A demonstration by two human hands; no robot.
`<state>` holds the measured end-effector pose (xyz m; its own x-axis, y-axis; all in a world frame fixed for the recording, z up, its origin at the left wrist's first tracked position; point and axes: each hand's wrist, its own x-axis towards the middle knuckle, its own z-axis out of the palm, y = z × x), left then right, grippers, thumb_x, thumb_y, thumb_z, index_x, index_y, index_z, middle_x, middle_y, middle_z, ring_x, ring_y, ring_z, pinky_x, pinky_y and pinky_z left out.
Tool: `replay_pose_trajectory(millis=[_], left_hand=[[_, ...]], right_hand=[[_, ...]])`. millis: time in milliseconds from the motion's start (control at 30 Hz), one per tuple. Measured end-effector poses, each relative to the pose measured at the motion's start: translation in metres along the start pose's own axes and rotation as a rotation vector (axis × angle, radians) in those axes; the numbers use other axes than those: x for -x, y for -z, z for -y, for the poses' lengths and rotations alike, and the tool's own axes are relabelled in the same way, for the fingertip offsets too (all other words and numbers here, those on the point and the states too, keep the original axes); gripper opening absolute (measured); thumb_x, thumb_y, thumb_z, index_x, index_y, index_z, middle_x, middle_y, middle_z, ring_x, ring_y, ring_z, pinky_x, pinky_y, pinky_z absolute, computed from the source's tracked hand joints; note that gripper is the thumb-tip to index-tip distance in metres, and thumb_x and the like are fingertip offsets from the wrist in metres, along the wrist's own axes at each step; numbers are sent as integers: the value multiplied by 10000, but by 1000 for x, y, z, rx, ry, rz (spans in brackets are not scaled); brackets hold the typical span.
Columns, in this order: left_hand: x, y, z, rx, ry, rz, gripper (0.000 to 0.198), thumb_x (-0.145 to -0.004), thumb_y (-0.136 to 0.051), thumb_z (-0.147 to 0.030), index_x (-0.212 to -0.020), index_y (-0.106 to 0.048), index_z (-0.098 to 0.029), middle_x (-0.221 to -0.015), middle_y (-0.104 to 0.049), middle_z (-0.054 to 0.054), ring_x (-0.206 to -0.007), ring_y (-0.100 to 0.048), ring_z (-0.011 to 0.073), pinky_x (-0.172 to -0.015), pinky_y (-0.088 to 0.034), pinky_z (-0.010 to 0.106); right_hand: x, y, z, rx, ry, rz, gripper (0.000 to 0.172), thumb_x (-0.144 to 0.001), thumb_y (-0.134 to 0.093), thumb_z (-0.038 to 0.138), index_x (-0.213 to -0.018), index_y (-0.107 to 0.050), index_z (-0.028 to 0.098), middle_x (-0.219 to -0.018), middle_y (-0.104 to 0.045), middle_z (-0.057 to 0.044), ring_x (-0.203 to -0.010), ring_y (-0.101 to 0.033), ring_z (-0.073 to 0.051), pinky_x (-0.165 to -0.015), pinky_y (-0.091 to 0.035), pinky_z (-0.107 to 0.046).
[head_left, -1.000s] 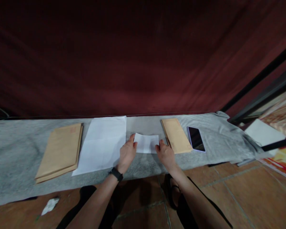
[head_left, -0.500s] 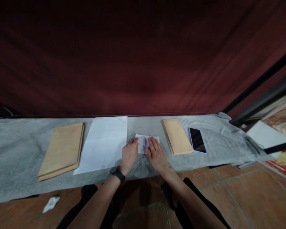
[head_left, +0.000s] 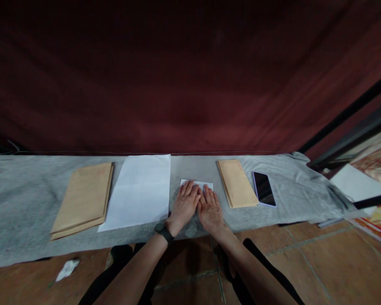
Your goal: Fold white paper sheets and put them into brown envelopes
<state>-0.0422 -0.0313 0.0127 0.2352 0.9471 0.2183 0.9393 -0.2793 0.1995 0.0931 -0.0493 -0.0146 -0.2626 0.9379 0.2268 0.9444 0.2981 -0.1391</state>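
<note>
A small folded sheet of white paper [head_left: 200, 184] lies on the grey cloth [head_left: 190, 167], mostly covered by my hands. My left hand [head_left: 184, 204] is laid flat on its left part, fingers stretched forward, with a dark watch [head_left: 164, 231] on the wrist. Flat on the right part rests my right hand [head_left: 210, 208], its fingers also extended. The two hands nearly touch at the thumbs. Left of them is a stack of large white paper sheets [head_left: 139, 190].
Large brown envelopes [head_left: 82, 197] lie at the far left. To the right are smaller brown envelopes [head_left: 238, 184] and beside them a phone [head_left: 264, 188] with a dark screen. A dark red curtain [head_left: 190, 84] hangs behind. A crumpled white scrap [head_left: 67, 270] is on the tiled floor.
My left hand has moved right, from the folded paper's left edge onto the paper, and its fingers have flattened. My right hand stays on the paper, now close beside the left.
</note>
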Motion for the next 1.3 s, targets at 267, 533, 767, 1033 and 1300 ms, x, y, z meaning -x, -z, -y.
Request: replay_pose_trajectory(millis=[267, 533, 767, 1033, 1300], left_hand=[[9, -12, 6, -69, 5, 13, 552, -1012, -276, -371, -1491, -379, -117, -1587, -319, 124, -1479, -261, 242, -1215, -208, 442], [12, -15, 7, -94, 47, -25, 607, -991, -327, -428, -1488, -379, -84, -1578, -325, 151, -1476, -268, 264, -1210, -217, 443], [16, -9, 2, -92, 66, -52, 581, -982, -377, -413, -1470, -407, -98, -1559, -362, 165, -1466, -291, 272, -1204, -221, 475], [18, 6, -1, 34, -187, 31, 413, -984, -416, -319, -1374, -539, -261, -1513, -464, 55, -1430, -362, 203, -1207, -220, 490], [16, 1, 1, 39, -197, 32, 429, -995, -387, -298, -1401, -506, -230, -1509, -470, 62, -1415, -387, 178, -1203, -247, 454]], right_hand=[[4, -4, -7, 14, -7, -59, 519, -1035, -282, 292, -1512, -342, 97, -1565, -330, -147, -1454, -302, -257, -1170, -241, -440], [2, 4, -23, 46, -16, -67, 533, -1024, -305, 289, -1505, -343, 65, -1556, -348, -146, -1439, -331, -243, -1172, -240, -409], [0, 7, -22, 40, -22, -6, 571, -1014, -322, 306, -1522, -291, 47, -1574, -294, -162, -1457, -294, -267, -1182, -212, -432], [0, 7, -24, -3, -30, 32, 578, -1016, -313, 307, -1529, -264, 47, -1582, -254, -164, -1472, -258, -271, -1188, -196, -451], [-2, 7, -21, -33, -66, 39, 574, -1017, -286, 312, -1524, -274, 44, -1581, -259, -157, -1468, -265, -279, -1183, -200, -463]])
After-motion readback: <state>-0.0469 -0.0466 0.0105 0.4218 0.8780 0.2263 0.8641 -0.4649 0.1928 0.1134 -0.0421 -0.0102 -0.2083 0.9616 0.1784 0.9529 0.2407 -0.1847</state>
